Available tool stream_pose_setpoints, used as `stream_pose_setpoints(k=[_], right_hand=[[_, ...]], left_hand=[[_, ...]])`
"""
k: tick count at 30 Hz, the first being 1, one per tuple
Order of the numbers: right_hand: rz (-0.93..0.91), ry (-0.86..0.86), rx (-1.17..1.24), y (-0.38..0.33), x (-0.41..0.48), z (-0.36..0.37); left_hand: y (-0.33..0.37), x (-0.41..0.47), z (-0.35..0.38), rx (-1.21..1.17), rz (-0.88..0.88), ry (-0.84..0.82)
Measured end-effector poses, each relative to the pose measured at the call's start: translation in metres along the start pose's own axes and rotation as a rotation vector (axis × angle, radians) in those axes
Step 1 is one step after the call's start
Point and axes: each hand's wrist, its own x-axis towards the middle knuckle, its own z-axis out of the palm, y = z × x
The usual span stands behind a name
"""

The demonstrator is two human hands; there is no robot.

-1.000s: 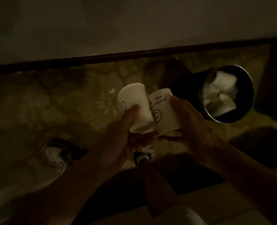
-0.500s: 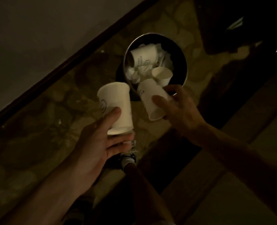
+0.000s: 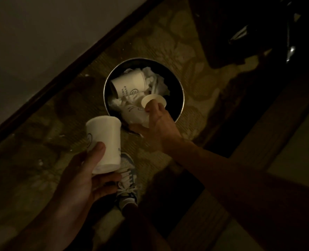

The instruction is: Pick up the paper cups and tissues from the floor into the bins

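Both flimsy, so I'm holding gently: left hand [image 3: 81, 180] wrapping cup [image 3: 103, 142] mid-wall, right hand [image 3: 162, 129] pinching second cup [image 3: 134, 115] over bin [image 3: 176, 87].

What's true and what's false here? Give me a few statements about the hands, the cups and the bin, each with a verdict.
1. The left hand grips a white paper cup. True.
2. The bin is empty. False: it holds a printed cup and crumpled tissues.
3. The right hand holds a second cup tilted over the bin's edge. True.
4. The bin is square. False: its rim is round.
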Motion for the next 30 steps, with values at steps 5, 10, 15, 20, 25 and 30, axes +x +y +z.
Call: stream_pose_setpoints(k=[5, 10, 15, 20, 25, 30], right_hand=[[-0.034, -0.061, 0.055, -0.004, 0.008, 0.008], [-0.060, -0.034, 0.447, -0.003, 0.005, -0.017], [-0.006, -0.028, 0.548, 0.011, 0.012, -0.055], [0.052, 0.086, 0.483, 0.029, 0.036, -0.067], [0.199, 0.124, 0.470, 0.045, 0.065, -0.062], [0.213, 0.109, 0.309, 0.056, 0.081, -0.048]], left_hand=[[0.009, 0.009, 0.007, -0.005, 0.083, 0.106], [0.027, 0.015, 0.027, 0.075, 0.258, 0.098], [0.067, 0.035, 0.064, 0.288, 0.432, 0.001], [0.105, 0.072, 0.098, 0.634, 0.645, 0.030], [0.118, 0.108, 0.119, 0.952, 0.726, 0.105], [0.104, 0.129, 0.120, 1.156, 0.773, 0.137]])
